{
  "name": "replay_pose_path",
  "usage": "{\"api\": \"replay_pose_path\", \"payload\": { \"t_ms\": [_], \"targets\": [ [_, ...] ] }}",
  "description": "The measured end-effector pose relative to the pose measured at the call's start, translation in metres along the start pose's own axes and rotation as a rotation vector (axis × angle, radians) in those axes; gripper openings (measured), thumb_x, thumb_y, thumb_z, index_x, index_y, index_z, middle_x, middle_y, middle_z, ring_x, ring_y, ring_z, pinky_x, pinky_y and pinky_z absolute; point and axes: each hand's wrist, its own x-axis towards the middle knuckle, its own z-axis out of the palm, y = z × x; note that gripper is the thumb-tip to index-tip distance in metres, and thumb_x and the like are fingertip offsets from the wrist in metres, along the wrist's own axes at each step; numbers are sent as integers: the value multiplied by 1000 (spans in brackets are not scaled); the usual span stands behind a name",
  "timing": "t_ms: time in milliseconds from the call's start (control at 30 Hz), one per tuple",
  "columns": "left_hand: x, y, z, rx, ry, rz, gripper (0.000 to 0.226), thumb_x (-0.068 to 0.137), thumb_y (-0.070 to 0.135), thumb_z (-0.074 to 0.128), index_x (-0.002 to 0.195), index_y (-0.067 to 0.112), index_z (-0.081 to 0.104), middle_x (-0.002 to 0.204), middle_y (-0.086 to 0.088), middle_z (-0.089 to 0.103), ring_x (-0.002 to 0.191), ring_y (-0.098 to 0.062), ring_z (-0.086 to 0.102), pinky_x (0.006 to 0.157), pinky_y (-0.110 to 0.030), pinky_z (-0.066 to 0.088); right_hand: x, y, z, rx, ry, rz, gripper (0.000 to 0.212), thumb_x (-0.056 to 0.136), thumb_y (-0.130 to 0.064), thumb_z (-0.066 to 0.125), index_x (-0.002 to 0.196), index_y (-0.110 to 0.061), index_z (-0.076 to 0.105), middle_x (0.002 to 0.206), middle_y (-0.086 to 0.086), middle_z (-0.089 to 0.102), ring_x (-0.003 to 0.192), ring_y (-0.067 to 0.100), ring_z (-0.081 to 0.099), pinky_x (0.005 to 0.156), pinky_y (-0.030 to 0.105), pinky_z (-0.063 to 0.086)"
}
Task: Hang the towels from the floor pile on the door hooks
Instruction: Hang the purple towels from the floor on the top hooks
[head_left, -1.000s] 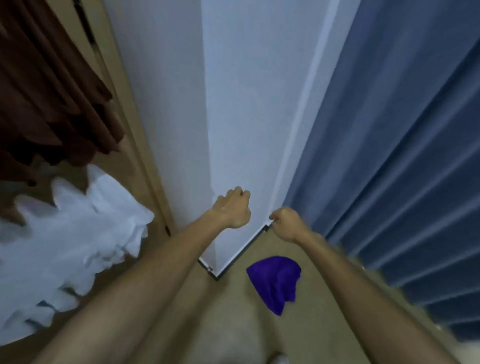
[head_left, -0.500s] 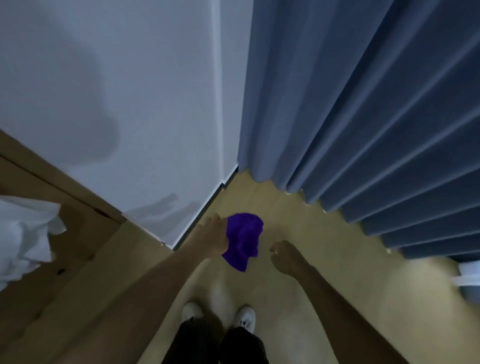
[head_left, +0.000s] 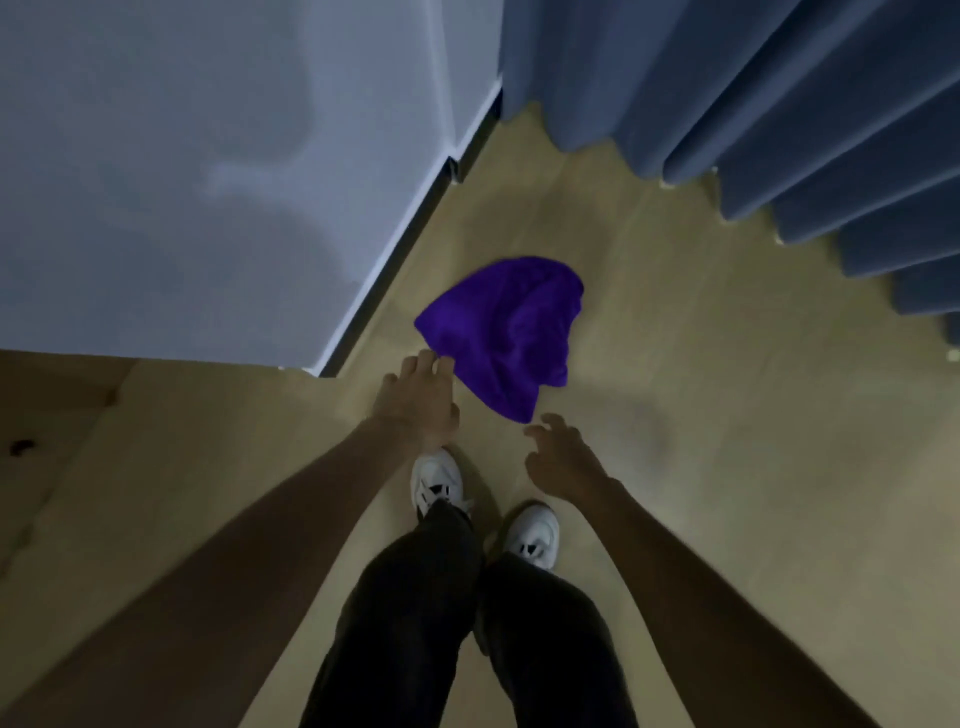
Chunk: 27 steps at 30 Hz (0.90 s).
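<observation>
A crumpled purple towel (head_left: 506, 332) lies on the tan floor near the bottom corner of the white door (head_left: 218, 171). My left hand (head_left: 415, 400) reaches down with straight fingers, its fingertips at the towel's left edge. My right hand (head_left: 563, 457) hovers just below the towel's lower tip, fingers spread and loosely bent, holding nothing. No door hooks are in view.
Blue curtain (head_left: 779, 114) folds hang along the upper right down to the floor. My two white shoes (head_left: 436, 480) and dark trousers stand just below the hands. A tan wooden surface (head_left: 78, 441) fills the left side.
The view has tilted from the door down to the floor. Both hands dropped from the door edge toward the purple towel, and the fingers have opened out.
</observation>
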Motion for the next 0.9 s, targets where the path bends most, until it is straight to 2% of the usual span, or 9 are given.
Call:
{"api": "replay_pose_path", "payload": {
  "t_ms": [167,333,400,467,567,667,800,900],
  "targets": [
    [101,-26,78,-34,8,5,59,89,17,48,144,10,27,145,-12,29,132,-30,31,98,-42,36,129,16,32,-74,73,-26,52,91,-18,48,142,-17,37,157,10,5,140,35,17,110,45,29],
    [164,-66,145,-58,-42,-37,57,93,21,45,145,11,25,148,-11,25,134,-30,28,102,-41,34,241,38,62,-287,229,17,53,89,-24,51,140,-30,38,158,15,-3,141,39,13,109,46,26],
    [174,-79,165,-39,-64,-59,56,93,21,45,145,11,25,148,-12,25,135,-30,28,101,-41,35,273,43,67,-302,254,40,55,89,-23,49,142,-27,35,158,12,3,141,38,11,108,48,26],
    [174,-85,174,-38,-101,-79,55,94,21,44,145,11,26,147,-11,26,135,-30,28,103,-42,35,288,42,67,-289,243,62,54,91,-21,45,142,-16,31,155,7,15,140,35,14,107,48,27],
    [157,-80,166,-73,-138,-95,52,93,20,44,142,10,29,145,-11,29,134,-30,29,104,-44,36,271,32,58,-247,320,43,46,89,-14,44,135,-7,41,142,10,33,130,34,30,101,45,34],
    [123,-59,134,-108,-134,-62,52,94,20,44,142,10,28,145,-10,29,133,-29,29,104,-44,36,225,19,37,-204,350,-12,42,87,-10,46,129,-7,50,131,11,44,122,33,42,100,41,37],
    [61,-24,55,-165,-88,-9,53,93,19,42,143,12,27,145,-9,29,133,-26,31,103,-42,37,137,-9,-28,-249,448,-130,25,93,-11,44,111,-5,60,118,13,55,112,31,53,92,37,41],
    [6,3,-29,-279,-20,18,49,93,17,43,141,10,31,142,-11,35,131,-28,36,104,-43,38,52,-44,-90,-256,502,-258,25,96,-11,40,105,-3,62,113,16,58,108,32,54,91,38,40]
  ]
}}
